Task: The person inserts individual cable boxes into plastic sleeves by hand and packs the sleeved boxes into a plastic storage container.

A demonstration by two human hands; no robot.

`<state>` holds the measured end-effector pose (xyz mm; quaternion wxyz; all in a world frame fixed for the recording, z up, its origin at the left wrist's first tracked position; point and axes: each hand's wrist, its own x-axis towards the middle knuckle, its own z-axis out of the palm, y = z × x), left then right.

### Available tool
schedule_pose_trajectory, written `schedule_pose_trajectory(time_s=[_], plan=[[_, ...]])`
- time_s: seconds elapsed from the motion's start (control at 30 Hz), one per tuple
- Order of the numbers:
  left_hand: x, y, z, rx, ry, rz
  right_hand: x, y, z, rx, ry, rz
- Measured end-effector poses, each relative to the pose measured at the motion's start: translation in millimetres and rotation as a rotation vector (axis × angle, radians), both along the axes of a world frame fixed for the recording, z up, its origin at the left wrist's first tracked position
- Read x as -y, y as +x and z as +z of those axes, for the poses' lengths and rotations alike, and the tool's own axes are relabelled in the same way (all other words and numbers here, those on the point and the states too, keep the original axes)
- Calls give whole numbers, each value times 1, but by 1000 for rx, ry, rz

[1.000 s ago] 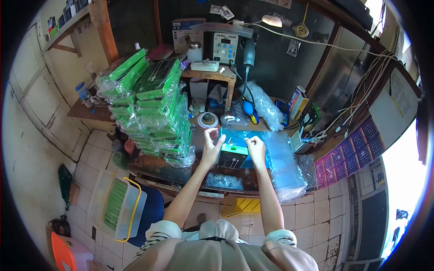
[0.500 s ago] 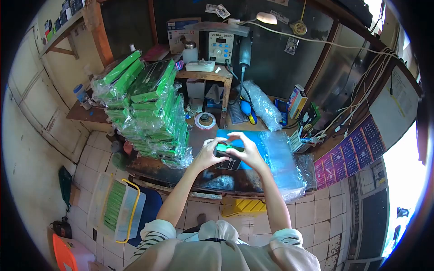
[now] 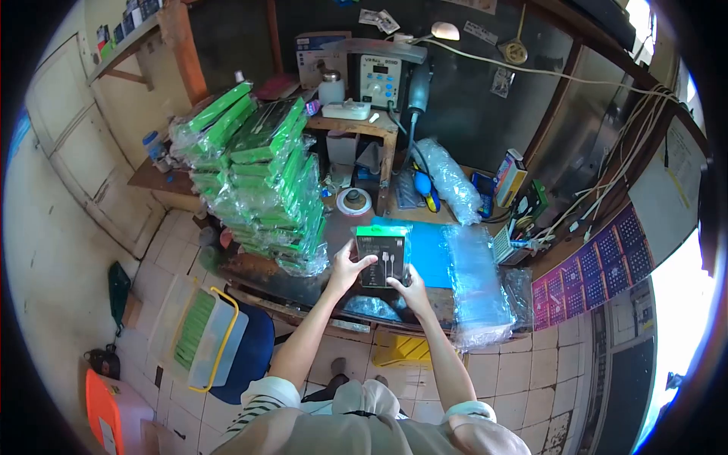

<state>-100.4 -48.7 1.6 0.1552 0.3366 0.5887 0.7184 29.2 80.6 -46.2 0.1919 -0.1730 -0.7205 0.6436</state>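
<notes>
A black cable box [image 3: 381, 256] with a green top edge faces me, two white cable plugs pictured on its front. On its left side, my left hand [image 3: 347, 267] grips it with the thumb across the front. My right hand [image 3: 409, 290] holds the lower right corner, thumb also on the front. The fingers behind the box are hidden. Just right of the box lies a blue mat [image 3: 431, 262], partly under clear plastic bags [image 3: 478, 280]. Left of my hands rises a tall stack of green-and-black boxes wrapped in clear plastic [image 3: 258, 182].
A hot-air station [image 3: 379, 82] stands on a small wooden shelf [image 3: 364, 127] at the back. A bubble-wrap roll [image 3: 447, 178] and a pen basket [image 3: 506, 244] are at the right. A clear bin [image 3: 199, 330] of green boxes sits lower left.
The box has been tipped up, so its printed front now faces me. Both hands have moved lower, from around its top to its left side and lower right corner.
</notes>
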Motion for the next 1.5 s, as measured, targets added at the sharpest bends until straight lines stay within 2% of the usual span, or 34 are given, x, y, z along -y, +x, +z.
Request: schedule_pose_trajectory(time_s=[0.1, 0.17, 0.2, 0.27, 0.3, 0.33, 0.43, 0.5, 0.6, 0.63, 0.67, 0.73, 0.77, 0.87, 0.93, 1.0, 1.07, 1.13, 1.17, 1.2, 1.27, 1.3, 1.33, 1.37, 1.4, 1.47, 1.5], plan=[[13, 11, 7, 15, -14, 119, 30, 12, 33, -4, 7, -46], [25, 20, 3, 97, -15, 211, 48, 9, 25, -51, 66, -97], [35, 26, 5, 38, -45, 292, 57, 6, 21, -49, 57, -58], [65, 39, 15, -62, -324, 353, 78, 3, 14, -70, 113, -136], [76, 42, 0, -145, -247, 361, 94, 2, 25, -84, 66, -132], [91, 54, 9, -32, -317, 300, 107, 0, 22, -123, 40, -141], [133, 62, -12, -121, -320, 454, 142, -2, 18, -86, -3, -57], [169, 65, -16, -17, -449, 488, 163, -2, 24, 142, -44, 126], [221, 72, -13, 39, -476, 564, 196, -15, 4, 46, 91, 215], [238, 68, -22, -31, -441, 623, 209, -26, -2, -88, 206, 239], [257, 65, -31, -30, -436, 644, 222, -31, -8, -95, 211, 258], [297, 67, -17, 37, -356, 641, 263, -39, 34, -213, -121, 431], [319, 68, -6, 51, -451, 661, 281, -48, 40, -201, -220, 529], [384, 67, 0, 13, -498, 753, 335, -69, 59, -37, -327, 728], [423, 64, -5, -13, -545, 808, 372, -85, 56, -121, -285, 737], [452, 62, -2, 3, -426, 866, 397, -96, 64, 133, -220, 869], [474, 51, -14, 43, -323, 917, 418, -109, 54, 130, -161, 870], [491, 39, -19, 58, -303, 960, 434, -124, 58, 172, 170, 903], [500, 34, -23, 124, -337, 892, 438, -131, 61, 140, 325, 846], [504, 28, -25, 135, -330, 901, 444, -136, 74, 147, 333, 857], [507, 16, -29, -56, -67, 1032, 453, -150, 96, -276, 672, 794], [518, 13, -26, -92, -188, 1083, 454, -158, 110, -362, 816, 813], [527, 10, -18, -84, -195, 1087, 455, -168, 111, -357, 810, 820], [533, 7, -10, -203, -223, 1140, 455, -176, 110, -380, 907, 859], [537, 4, -3, -322, -254, 1191, 452, -184, 107, -402, 1002, 900], [544, -6, -4, -349, -303, 1195, 447, -200, 84, -376, 1064, 953], [548, -12, -9, -361, -416, 1034, 444, -210, 70, -347, 1118, 1006]])
